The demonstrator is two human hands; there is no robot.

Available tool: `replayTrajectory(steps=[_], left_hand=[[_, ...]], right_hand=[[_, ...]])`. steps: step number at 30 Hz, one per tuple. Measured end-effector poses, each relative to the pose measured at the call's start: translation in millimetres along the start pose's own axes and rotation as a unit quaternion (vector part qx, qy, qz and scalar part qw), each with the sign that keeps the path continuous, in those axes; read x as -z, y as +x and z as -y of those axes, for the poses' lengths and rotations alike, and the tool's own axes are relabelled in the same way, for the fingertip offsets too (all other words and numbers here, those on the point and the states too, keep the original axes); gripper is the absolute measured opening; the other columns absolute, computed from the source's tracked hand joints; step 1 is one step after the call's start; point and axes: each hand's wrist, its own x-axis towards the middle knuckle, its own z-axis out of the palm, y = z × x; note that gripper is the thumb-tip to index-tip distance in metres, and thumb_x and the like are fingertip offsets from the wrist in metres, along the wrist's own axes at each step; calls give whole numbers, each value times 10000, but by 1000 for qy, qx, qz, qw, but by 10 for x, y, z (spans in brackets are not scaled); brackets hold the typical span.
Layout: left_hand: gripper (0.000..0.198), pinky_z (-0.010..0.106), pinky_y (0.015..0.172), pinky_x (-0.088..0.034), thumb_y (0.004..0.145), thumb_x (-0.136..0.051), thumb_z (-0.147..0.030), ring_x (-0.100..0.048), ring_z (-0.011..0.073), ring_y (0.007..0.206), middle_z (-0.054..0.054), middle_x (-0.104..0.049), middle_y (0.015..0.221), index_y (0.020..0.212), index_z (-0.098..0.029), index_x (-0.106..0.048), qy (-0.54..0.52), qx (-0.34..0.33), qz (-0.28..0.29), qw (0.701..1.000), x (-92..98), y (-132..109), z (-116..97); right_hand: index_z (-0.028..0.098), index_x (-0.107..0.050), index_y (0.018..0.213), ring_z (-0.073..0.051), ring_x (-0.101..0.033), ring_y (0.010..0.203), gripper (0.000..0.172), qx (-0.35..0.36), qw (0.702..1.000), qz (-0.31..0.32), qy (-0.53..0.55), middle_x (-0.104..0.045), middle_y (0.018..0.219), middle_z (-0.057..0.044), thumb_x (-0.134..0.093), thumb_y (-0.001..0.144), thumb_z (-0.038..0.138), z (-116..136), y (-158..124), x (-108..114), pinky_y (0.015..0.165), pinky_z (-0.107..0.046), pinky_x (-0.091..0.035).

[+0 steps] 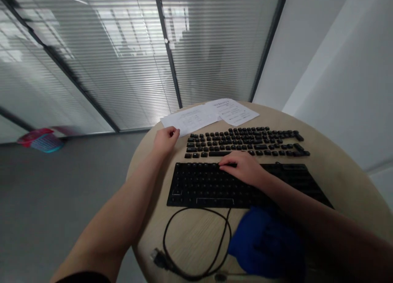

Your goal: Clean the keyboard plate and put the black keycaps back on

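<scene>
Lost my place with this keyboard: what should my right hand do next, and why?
Probably reach the right hand forward to the nearest loose keycaps: its fingertips rest on the top row of the stripped keyboard, and the caps lie in rows just beyond it.

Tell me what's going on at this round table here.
A person's right hand rests on a black keyboard base stripped of its caps, fingers at its top row; whether they pinch anything is unclear. The loose black keycaps lie in rows just beyond it. The left hand rests on the round light wooden table beside a white printed paper sheet. A crumpled blue cloth and a looped black cable lie nearer.
</scene>
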Motion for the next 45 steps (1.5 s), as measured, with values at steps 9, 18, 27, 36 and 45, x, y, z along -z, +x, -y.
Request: replayTrajectory(steps=[9,18,27,36,45], left_hand=[[352,309,610,-325,889,-454,-475,-529,191,616,18,-560,610,661,-227,-554,12,11,-10,1000,-17,47,118],[342,311,600,-316,885,-471,-459,-520,185,588,13,-555,589,637,-232,-536,3,15,-13,1000,-15,56,101],[337,311,616,-319,887,-490,-453,-523,185,623,28,-595,630,658,-225,-586,-25,10,-29,999,9,38,111],[339,303,612,-322,887,-496,-455,-542,184,644,27,-600,631,674,-220,-616,-48,16,-27,998,-40,38,121],[368,298,598,-321,892,-472,-471,-557,189,636,31,-627,635,673,-212,-615,-53,16,-41,998,29,5,139]], right_hand=[[253,-793,849,-214,-718,968,62,15,999,11,-28,-791,1018,-10,-739,877,241,18,62,-7,914,-391,-549],[244,-794,828,-237,-717,1022,55,21,999,8,-31,-782,1075,-35,-751,853,220,-27,42,-24,937,-422,-555],[224,-790,986,-212,-712,966,211,75,990,-106,-48,-782,1022,-70,-580,968,237,162,-32,205,904,-389,-548],[257,-818,999,-248,-720,966,214,-111,976,-28,-185,-792,1029,-48,-633,918,325,-11,531,1023,876,-386,-553],[237,-819,1060,-273,-684,1105,223,-206,934,93,-276,-767,1154,-92,-675,889,245,-823,1113,704,973,-367,-505]])
